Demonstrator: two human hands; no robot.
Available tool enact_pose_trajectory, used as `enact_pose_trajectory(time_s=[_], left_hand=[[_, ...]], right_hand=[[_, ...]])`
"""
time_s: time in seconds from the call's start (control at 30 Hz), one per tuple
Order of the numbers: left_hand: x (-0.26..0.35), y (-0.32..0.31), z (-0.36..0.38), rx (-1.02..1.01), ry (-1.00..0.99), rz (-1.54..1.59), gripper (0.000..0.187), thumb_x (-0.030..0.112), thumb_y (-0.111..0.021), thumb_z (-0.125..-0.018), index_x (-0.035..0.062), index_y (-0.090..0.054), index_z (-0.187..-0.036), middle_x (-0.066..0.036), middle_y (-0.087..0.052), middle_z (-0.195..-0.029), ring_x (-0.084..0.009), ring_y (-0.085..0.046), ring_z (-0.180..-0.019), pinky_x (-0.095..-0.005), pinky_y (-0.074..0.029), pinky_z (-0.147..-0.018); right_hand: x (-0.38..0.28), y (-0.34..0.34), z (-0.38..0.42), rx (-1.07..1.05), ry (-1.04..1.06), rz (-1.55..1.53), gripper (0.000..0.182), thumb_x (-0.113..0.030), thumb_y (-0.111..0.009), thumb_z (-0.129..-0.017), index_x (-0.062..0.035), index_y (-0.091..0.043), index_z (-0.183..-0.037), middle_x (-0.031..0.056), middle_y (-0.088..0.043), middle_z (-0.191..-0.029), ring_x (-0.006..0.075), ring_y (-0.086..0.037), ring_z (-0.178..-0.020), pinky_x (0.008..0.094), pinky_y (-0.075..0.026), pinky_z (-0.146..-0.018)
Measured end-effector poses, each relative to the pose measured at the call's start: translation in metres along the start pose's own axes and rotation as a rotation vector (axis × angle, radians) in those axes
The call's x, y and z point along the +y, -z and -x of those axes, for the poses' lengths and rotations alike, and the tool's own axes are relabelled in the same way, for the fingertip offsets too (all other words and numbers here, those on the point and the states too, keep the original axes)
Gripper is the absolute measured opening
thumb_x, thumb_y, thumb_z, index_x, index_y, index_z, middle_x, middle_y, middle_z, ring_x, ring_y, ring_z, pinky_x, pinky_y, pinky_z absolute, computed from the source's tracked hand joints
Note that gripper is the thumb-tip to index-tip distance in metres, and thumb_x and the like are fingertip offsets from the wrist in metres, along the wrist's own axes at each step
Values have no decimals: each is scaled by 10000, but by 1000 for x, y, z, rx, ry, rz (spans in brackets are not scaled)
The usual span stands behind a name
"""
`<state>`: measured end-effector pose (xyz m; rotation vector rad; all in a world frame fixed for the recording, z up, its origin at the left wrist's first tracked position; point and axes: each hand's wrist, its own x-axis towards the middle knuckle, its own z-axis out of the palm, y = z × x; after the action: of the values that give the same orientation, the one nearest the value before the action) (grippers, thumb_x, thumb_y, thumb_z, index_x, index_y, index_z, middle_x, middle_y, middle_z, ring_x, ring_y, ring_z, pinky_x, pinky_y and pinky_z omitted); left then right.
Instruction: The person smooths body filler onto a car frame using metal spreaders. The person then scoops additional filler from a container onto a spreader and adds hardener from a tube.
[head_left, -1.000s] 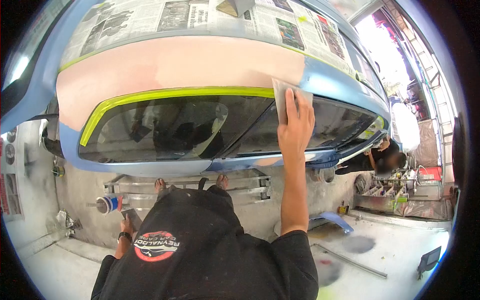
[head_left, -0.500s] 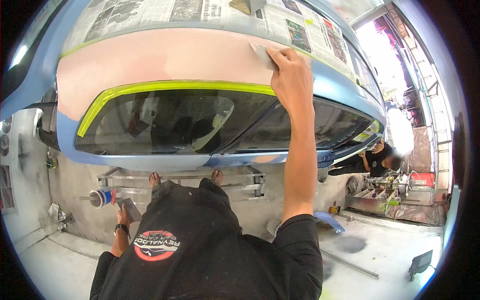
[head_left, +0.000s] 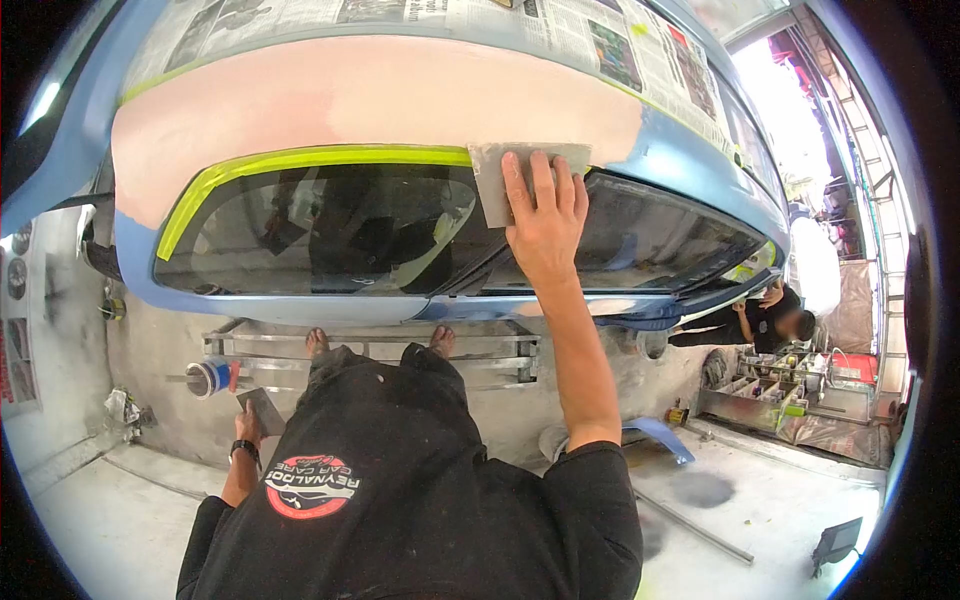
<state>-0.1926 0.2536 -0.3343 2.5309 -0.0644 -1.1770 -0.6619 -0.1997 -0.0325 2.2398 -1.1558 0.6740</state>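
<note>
My right hand (head_left: 546,215) grips a thin grey putty spreader (head_left: 490,185), fingers laid over its face and thumb hidden behind. The spreader's upper edge lies at the lower border of a pink filler-coated band (head_left: 380,95) on a blue car, overlapping the end of the yellow-green masking tape (head_left: 330,156). Below the tape is a dark side window (head_left: 350,230). Down at my left side, my left hand (head_left: 246,426) holds a flat grey plate (head_left: 265,410); part of that hand is hidden.
Newspaper (head_left: 480,38) covers the roof. I stand barefoot by a low metal frame (head_left: 480,370). A blue-and-white can (head_left: 207,378) is at the left. Another person (head_left: 765,325) crouches at the right near a tool rack (head_left: 760,395). A lamp (head_left: 838,545) stands lower right.
My right hand and spreader have come down and left from the band's upper right to the tape edge, with the spreader's face turned into view. My left hand stays low with the plate.
</note>
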Motion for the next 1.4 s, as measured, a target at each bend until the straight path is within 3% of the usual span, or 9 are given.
enact_pose_trajectory(time_s=[0.37,0.6,0.77,0.87,0.97,1.07,1.2,1.33,1.4], left_hand=[[-20,5,-15,62,-168,-144,805,660,-455,-954,-122,-646,-926,-247,-645,-724,-336,-618,-632,-471,-465,-613],[-38,-5,-24,21,-77,-78,736,543,-480,-983,-174,-644,-1014,-195,-667,-824,-254,-631,-760,-422,-503,-705],[-28,-5,-40,-11,-172,-7,748,575,-476,-974,-150,-658,-968,-217,-650,-752,-292,-598,-692,-428,-485,-713],[59,39,9,-80,-339,-27,538,401,-523,-988,-104,-641,-1130,-249,-672,-879,-335,-604,-757,-426,-484,-803],[89,69,-2,166,-1145,-293,433,142,-554,-933,-30,-557,-1330,-242,-657,-1089,-366,-606,-934,-426,-466,-919],[170,109,50,-37,-1180,-264,610,-11,-562,-845,42,-466,-1445,-213,-608,-1247,-372,-560,-1130,-433,-438,-1000],[248,97,86,-59,-1589,-144,485,74,-618,-893,8,-535,-1367,-165,-652,-1169,-305,-604,-1071,-392,-466,-952],[315,63,146,-1052,-589,802,315,292,-631,-1002,9,-674,-1134,-21,-698,-1028,-64,-618,-883,-280,-513,-825],[335,69,182,-1090,-655,870,288,263,-629,-1003,1,-688,-1107,-8,-711,-991,-62,-632,-826,-261,-526,-754]], right_hand=[[20,13,28,-18,-59,80,478,-148,-579,-876,-191,-607,-1351,119,-541,-1338,354,-521,-1228,582,-399,-1022],[19,86,81,99,-605,-186,594,156,-535,-793,-41,-603,-1349,198,-590,-1277,366,-541,-1226,421,-400,-1069],[-14,28,238,-214,-1039,-442,412,40,-559,-863,45,-615,-1271,213,-664,-1132,345,-639,-1006,386,-484,-877],[-72,17,267,-347,-1376,-703,287,2,-563,-866,98,-659,-1119,131,-703,-974,210,-626,-849,361,-492,-792],[-122,39,209,-454,-1400,-736,265,-22,-592,-853,95,-668,-1078,106,-694,-990,192,-618,-881,349,-488,-814],[-156,59,143,-299,-1430,-1077,297,-54,-611,-848,82,-644,-1110,97,-680,-1026,192,-609,-928,331,-467,-860],[-196,69,91,-124,-1504,-895,328,-121,-624,-851,83,-612,-1108,129,-655,-1078,206,-605,-967,333,-467,-869],[-249,96,22,97,-1415,-1246,355,-60,-602,-842,70,-589,-1172,151,-637,-1159,226,-605,-1042,357,-456,-926],[-275,111,-9,53,-1071,-1315,463,55,-545,-805,40,-573,-1266,151,-628,-1201,274,-597,-1127,365,-459,-968]])
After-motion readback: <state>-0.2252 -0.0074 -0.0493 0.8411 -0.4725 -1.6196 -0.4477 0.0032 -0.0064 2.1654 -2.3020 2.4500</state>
